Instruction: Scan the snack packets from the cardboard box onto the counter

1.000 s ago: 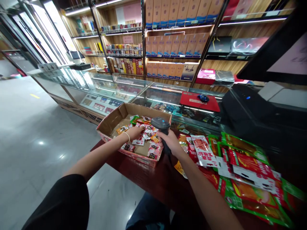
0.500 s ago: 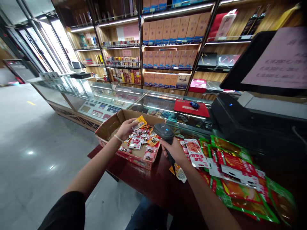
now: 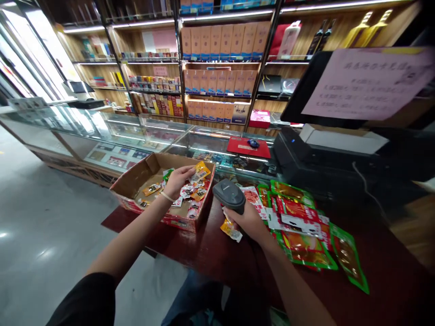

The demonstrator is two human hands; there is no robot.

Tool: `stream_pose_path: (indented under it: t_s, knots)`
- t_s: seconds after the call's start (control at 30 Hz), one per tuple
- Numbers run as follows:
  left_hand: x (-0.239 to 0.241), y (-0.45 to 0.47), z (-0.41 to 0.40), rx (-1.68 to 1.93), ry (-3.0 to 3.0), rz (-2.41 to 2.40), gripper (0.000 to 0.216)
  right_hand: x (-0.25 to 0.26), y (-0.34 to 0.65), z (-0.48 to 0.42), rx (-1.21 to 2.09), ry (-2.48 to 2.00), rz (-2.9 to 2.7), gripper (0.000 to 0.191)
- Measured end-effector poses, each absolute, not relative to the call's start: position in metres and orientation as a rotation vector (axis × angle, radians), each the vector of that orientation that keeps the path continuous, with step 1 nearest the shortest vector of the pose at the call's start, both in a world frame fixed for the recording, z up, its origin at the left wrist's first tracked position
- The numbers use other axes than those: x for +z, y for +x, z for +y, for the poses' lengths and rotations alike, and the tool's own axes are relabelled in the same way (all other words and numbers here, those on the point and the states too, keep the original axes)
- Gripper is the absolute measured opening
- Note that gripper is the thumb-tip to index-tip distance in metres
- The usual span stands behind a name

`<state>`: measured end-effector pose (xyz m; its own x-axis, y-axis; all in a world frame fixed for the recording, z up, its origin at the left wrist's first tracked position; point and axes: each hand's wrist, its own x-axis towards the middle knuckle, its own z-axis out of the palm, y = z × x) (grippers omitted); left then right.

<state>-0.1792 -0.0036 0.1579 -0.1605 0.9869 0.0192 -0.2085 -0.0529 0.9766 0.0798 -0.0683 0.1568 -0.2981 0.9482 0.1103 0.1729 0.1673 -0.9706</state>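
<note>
My left hand [image 3: 178, 179] is closed on a small orange snack packet [image 3: 201, 170], held above an open cardboard box [image 3: 136, 177] that has several small packets in it. My right hand [image 3: 249, 220] grips a dark handheld barcode scanner [image 3: 230, 195], its head turned toward the box. Just below the scanner a small orange packet [image 3: 231, 230] lies on the dark red-brown counter [image 3: 217, 253].
Several red and green snack bags [image 3: 299, 222] are spread on the counter to the right. Behind them stand a black register base [image 3: 306, 158] and a screen with a pink paper notice [image 3: 367, 83]. Glass display cases [image 3: 136, 131] and stocked shelves [image 3: 217, 68] fill the background.
My left hand reached into the box, picked up an orange packet and lifted it. The scanner hand dropped a little toward the counter. The view swung to the right.
</note>
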Motion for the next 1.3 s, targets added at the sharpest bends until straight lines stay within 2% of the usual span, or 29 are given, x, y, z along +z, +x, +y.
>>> stream_pose_path:
  t_s: [0.1, 0.27, 0.43, 0.63, 0.77, 0.97, 1.3]
  knots:
    - [0.162, -0.155, -0.012, 1.431, 1.139, 1.147, 0.05, 0.15, 0.103, -0.074, 1.247, -1.18, -1.522, 0.035]
    - [0.158, -0.098, -0.032, 1.27, 1.374, 1.138, 0.046, 0.131, 0.15, -0.081, 1.27, -1.248, -1.246, 0.036]
    - [0.113, -0.043, -0.036, 1.126, 1.479, 1.083, 0.043, 0.12, 0.192, -0.092, 1.273, -1.275, -1.085, 0.041]
    - [0.054, -0.018, -0.026, 1.055, 1.524, 1.361, 0.067, 0.113, 0.219, -0.104, 1.268, -1.283, -1.03, 0.041]
    - [0.04, -0.021, -0.029, 0.879, 1.624, 1.444, 0.061, 0.111, 0.22, -0.105, 1.272, -1.28, -1.045, 0.041]
    - [0.052, -0.028, -0.039, 0.844, 1.826, 1.333, 0.052, 0.116, 0.205, -0.099, 1.299, -1.279, -1.084, 0.04]
    - [0.119, -0.053, -0.067, 1.158, 1.913, 1.175, 0.031, 0.133, 0.176, -0.083, 1.28, -1.311, -1.212, 0.043]
